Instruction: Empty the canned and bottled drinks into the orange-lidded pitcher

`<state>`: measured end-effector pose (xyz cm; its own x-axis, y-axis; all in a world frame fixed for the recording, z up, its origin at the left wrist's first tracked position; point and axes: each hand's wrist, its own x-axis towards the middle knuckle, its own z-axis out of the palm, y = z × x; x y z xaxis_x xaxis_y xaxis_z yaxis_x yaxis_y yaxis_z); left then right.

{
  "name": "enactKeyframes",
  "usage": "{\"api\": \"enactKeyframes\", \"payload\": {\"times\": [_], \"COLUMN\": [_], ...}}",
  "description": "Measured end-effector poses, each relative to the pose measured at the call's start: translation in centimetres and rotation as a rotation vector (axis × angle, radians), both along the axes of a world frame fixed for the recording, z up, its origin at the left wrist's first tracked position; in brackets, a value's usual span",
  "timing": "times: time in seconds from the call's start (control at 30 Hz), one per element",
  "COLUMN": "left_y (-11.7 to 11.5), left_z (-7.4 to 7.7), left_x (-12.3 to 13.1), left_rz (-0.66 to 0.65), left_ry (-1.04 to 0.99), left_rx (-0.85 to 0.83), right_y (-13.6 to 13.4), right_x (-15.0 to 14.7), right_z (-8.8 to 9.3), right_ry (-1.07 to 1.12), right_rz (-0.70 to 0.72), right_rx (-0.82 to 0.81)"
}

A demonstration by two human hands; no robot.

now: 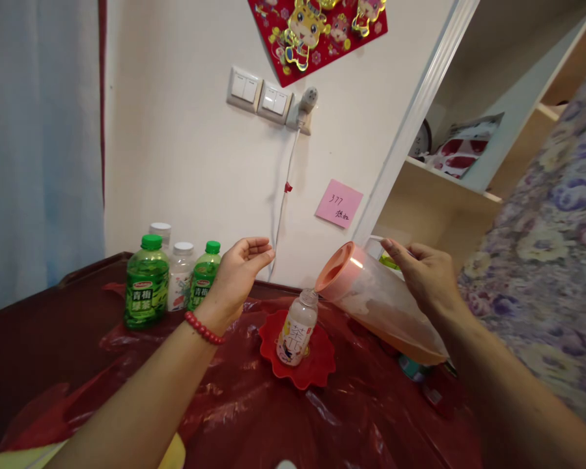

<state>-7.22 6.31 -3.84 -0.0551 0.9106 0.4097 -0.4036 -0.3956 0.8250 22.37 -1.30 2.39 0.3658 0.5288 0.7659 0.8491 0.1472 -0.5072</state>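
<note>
A translucent plastic pitcher (385, 306) with a pinkish-orange rim is tilted to the left, brownish liquid along its lower side. My right hand (424, 273) grips it from the right; its handle is mostly hidden. The pitcher's lip is at the mouth of a clear labelled bottle (297, 332), whose top is uncapped. That bottle stands, leaning slightly, on a red scalloped plate (317, 374). To the left of the bottle, my left hand (241, 277) is raised with fingers loosely curled and thumb apart, nothing visible in it. A red bead bracelet circles its wrist.
Two green-capped bottles (146, 286) and two white-capped bottles (180, 277) stand at the left. Red plastic film (224, 404) covers the table. A teal can (413, 368) sits behind the pitcher. A white cord (283, 202) hangs down the wall to the table's back edge.
</note>
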Motion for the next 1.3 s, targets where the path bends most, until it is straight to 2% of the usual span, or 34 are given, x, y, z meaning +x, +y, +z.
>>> {"api": "enactKeyframes", "payload": {"times": [1.3], "left_y": [-0.05], "left_z": [-0.06], "left_x": [-0.13], "left_rz": [-0.011], "left_ry": [0.002], "left_rx": [0.003], "right_y": [0.00], "right_x": [-0.25], "right_z": [0.07], "right_ry": [0.003], "right_rz": [-0.007], "right_rx": [-0.005]}}
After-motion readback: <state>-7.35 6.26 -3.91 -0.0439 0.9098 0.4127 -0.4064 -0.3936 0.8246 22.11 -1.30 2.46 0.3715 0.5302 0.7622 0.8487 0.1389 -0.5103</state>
